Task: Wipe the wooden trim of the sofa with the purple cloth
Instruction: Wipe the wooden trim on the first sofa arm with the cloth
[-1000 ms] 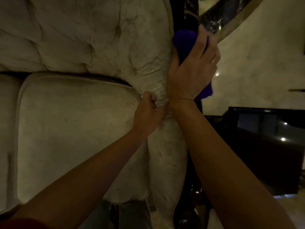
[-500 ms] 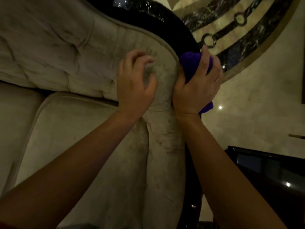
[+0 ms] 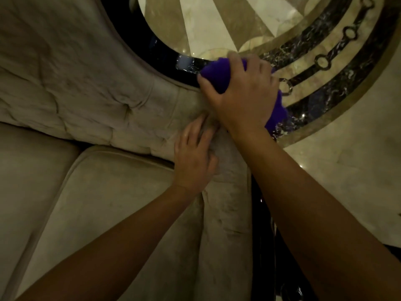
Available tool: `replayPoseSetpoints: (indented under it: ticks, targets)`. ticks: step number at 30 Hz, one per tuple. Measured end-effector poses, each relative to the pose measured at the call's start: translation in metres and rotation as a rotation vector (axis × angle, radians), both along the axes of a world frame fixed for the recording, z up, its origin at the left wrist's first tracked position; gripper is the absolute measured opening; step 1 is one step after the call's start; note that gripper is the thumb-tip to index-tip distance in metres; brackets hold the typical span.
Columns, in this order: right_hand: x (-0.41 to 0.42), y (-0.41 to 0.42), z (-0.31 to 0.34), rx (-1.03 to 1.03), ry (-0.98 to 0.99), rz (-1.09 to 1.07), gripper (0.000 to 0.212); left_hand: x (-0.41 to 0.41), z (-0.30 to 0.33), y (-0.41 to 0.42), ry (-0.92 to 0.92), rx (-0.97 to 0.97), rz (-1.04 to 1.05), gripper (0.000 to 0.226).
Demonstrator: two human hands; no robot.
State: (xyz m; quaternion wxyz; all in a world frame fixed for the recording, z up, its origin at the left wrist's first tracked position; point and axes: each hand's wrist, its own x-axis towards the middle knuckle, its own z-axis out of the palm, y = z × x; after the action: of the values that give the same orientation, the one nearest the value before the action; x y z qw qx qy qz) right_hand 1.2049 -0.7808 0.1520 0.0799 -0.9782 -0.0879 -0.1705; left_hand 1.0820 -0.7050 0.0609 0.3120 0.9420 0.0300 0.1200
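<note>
My right hand (image 3: 243, 94) grips the bunched purple cloth (image 3: 217, 74) and presses it on the dark glossy wooden trim (image 3: 171, 64) where the sofa's back curves into the arm. Part of the cloth sticks out below my palm at the right. My left hand (image 3: 193, 153) lies flat, fingers spread, on the beige upholstery (image 3: 91, 88) just under my right wrist, holding nothing. The trim runs on down the arm's outer edge (image 3: 260, 213), partly hidden by my right forearm.
A beige seat cushion (image 3: 108, 203) fills the lower left. Beyond the trim lies a polished marble floor (image 3: 347, 159) with a dark inlaid ring-pattern border (image 3: 325, 59). A dark object's corner shows at the right edge (image 3: 392, 250).
My right hand and the cloth slid along the trim up onto the curved back rail. My left hand let go of the fabric and settled flat lower on the upholstery. The view tilted upward.
</note>
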Motion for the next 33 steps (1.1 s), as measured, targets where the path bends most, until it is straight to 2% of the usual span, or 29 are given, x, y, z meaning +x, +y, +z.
replayPoseSetpoints:
  ticks: [2, 8, 12, 17, 19, 20, 21, 25, 27, 29, 33]
  targets:
    - [0.011, 0.023, 0.004, -0.003, -0.009, 0.07, 0.079, -0.001, -0.003, -0.002, 0.015, -0.014, -0.002, 0.074]
    - [0.028, 0.079, 0.001, -0.026, -0.016, 0.206, 0.052, -0.003, -0.016, 0.004, 0.01, -0.069, -0.057, 0.064]
    - [0.032, 0.119, -0.002, 0.191, -0.007, 0.124, 0.04, -0.003, -0.025, 0.004, 0.044, -0.09, -0.083, 0.026]
    - [0.029, 0.131, 0.01, 0.373, 0.028, 0.079, 0.035, -0.004, -0.018, 0.03, -0.016, 0.013, -0.163, 0.035]
    - [0.028, 0.135, 0.019, 0.436, 0.101, 0.037, 0.042, -0.002, -0.001, 0.051, -0.064, 0.043, -0.253, 0.023]
    - [0.027, 0.138, 0.023, 0.507, 0.15, 0.001, 0.047, 0.001, 0.012, 0.063, -0.079, 0.083, -0.307, 0.023]
    - [0.027, 0.142, 0.028, 0.587, 0.207, -0.044, 0.05, 0.004, 0.024, 0.076, -0.075, 0.045, -0.308, 0.025]
    - [0.036, 0.157, 0.052, 0.865, 0.461, -0.205, 0.057, 0.008, 0.081, 0.137, -0.077, -0.046, -0.085, 0.028]
    - [0.039, 0.162, 0.067, 1.126, 0.559, -0.267, 0.05, 0.006, 0.108, 0.171, -0.178, -0.041, 0.005, 0.023]
    - [0.039, 0.162, 0.079, 1.422, 0.65, -0.325, 0.034, 0.013, 0.136, 0.197, -0.264, 0.02, 0.064, 0.025]
    - [0.032, 0.162, 0.097, 1.781, 0.678, -0.324, 0.03, 0.046, 0.187, 0.22, -0.414, 0.084, 0.107, 0.038]
